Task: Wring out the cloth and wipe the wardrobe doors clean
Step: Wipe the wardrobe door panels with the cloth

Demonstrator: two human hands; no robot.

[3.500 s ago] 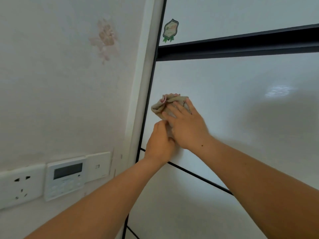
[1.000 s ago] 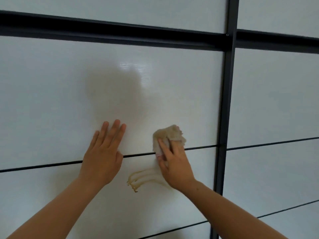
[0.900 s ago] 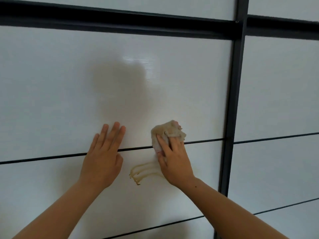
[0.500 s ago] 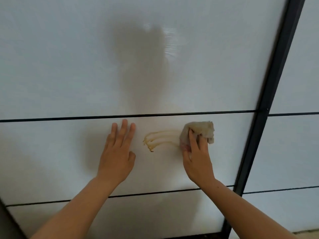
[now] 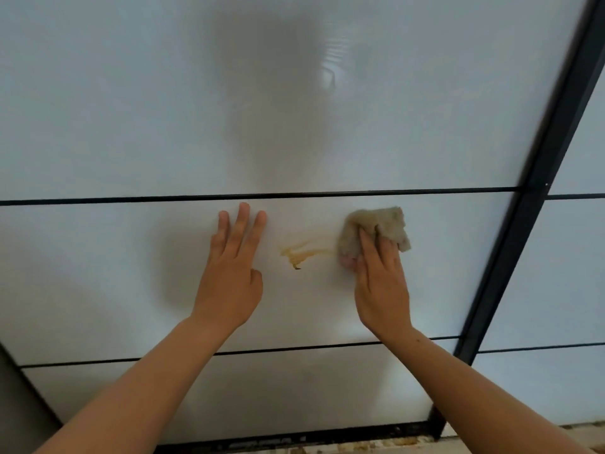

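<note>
Cloth (image 5: 373,228) bunched in right hand (image 5: 381,283), thumb hooked round it, against wardrobe door (image 5: 114,276); left hand (image 5: 232,283) flat, fingers straight; yellowish smear (image 5: 304,252) between hands.

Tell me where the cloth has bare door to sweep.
Free: the panel left of the left hand, and the band below both hands down to the lower strip. Crowded: the stain sits between left hand and cloth; the black frame stands right of the right hand.

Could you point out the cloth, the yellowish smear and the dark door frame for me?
cloth (image 5: 379,217): head view, its bunched top above the fingers.
yellowish smear (image 5: 304,252): head view, the middle of the streaks.
dark door frame (image 5: 507,257): head view, midway along the upright bar.
</note>
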